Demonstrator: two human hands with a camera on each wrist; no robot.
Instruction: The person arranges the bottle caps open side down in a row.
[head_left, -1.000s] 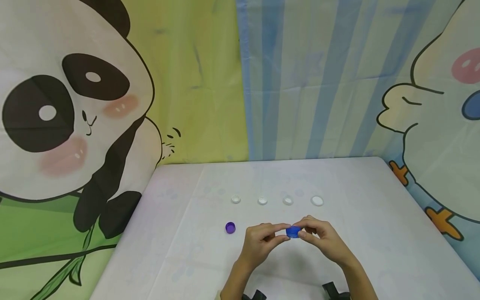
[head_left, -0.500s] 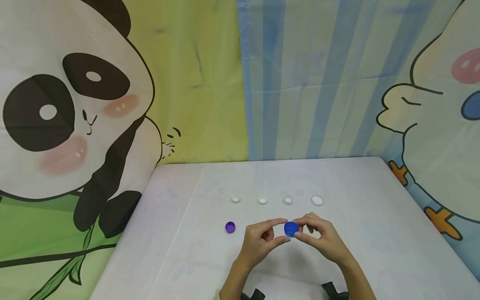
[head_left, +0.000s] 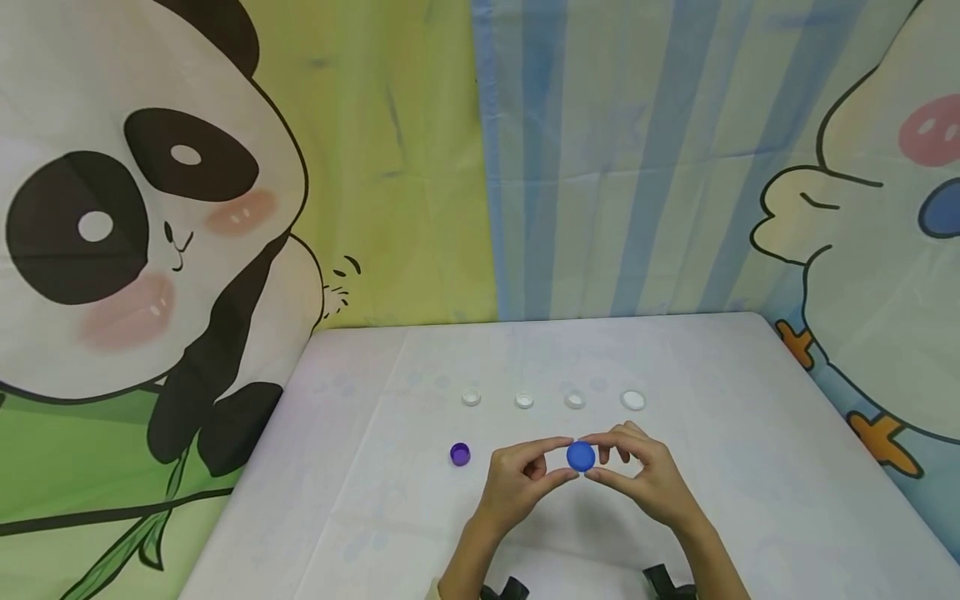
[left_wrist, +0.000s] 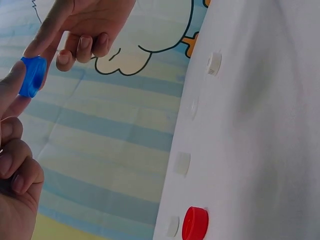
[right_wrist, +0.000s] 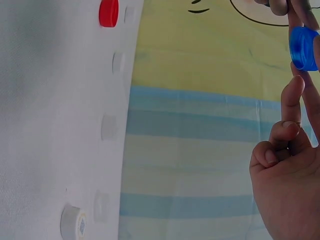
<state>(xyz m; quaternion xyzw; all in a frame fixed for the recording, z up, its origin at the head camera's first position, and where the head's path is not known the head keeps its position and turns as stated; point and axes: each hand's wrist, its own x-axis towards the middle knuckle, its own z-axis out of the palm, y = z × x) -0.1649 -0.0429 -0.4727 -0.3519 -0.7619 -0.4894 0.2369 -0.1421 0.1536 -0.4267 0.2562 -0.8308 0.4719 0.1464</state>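
Observation:
A blue bottle cap (head_left: 581, 457) is held up over the white table, its round face toward the head camera. My left hand (head_left: 519, 482) and right hand (head_left: 648, 473) meet around it, thumb and index fingertips of each at its rim. In the left wrist view the blue cap (left_wrist: 33, 76) shows side-on between the fingers; in the right wrist view the cap (right_wrist: 304, 48) shows ridged sides. The other fingers of my right hand (right_wrist: 287, 165) are bent and hold nothing. Left of my hands lies a cap (head_left: 460, 454), purple in the head view.
Several white caps (head_left: 575, 400) lie in a row toward the back of the table (head_left: 375, 533). A red-looking cap (left_wrist: 195, 223) stands near that row in the wrist views. Another white cap (right_wrist: 73, 222) sits nearer than the row. Patterned cloth (head_left: 405, 167) hangs behind the table.
The blue cap has turned from side-on to face-on to the head camera and shifted slightly left and up. My right fingertips have moved with it, closing toward the left fingertips.

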